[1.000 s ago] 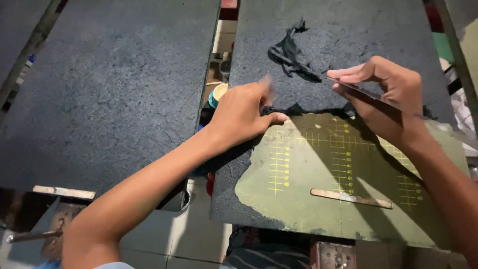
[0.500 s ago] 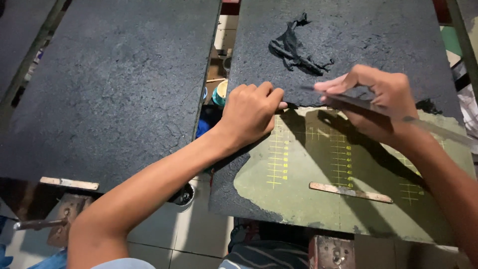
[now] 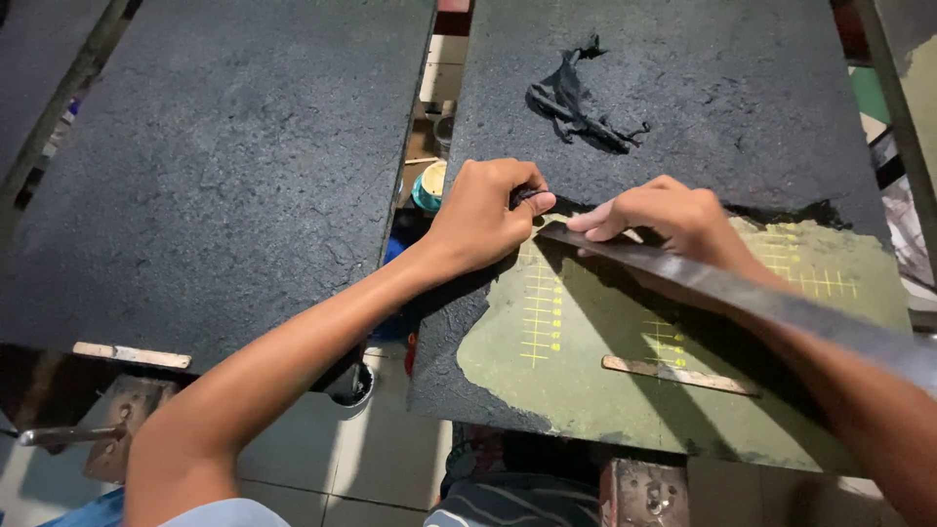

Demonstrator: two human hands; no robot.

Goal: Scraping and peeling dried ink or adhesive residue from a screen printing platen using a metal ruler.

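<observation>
**Asker:** So where does the black strip sit relative to the hands?

**Watcher:** Right at the left hand, whose fingers are curled closed and pinching the dark strip end at the upper edge of the green cutting mat. The right hand is just to its right, fingers flattened down on a long metal straightedge; its thumb side is hidden, so how it grips I cannot tell.

**Asker:** Which way does the straightedge run?

**Watcher:** Its long axis starts just beside the left fingertips and slants away to the lower right, along the right forearm. The left hand is nearer the pinched strip; the right is pressing the blade-like bar just beside it.

**Asker:** Anything crowding them?

**Watcher:** Beyond the knuckles, a crumpled black scrap lies on the rough black slab, apart from both hands. Below the right wrist a thin wooden stick rests on the mat. Left of the left hand, in the gap between slabs, stands a small teal pot.
</observation>
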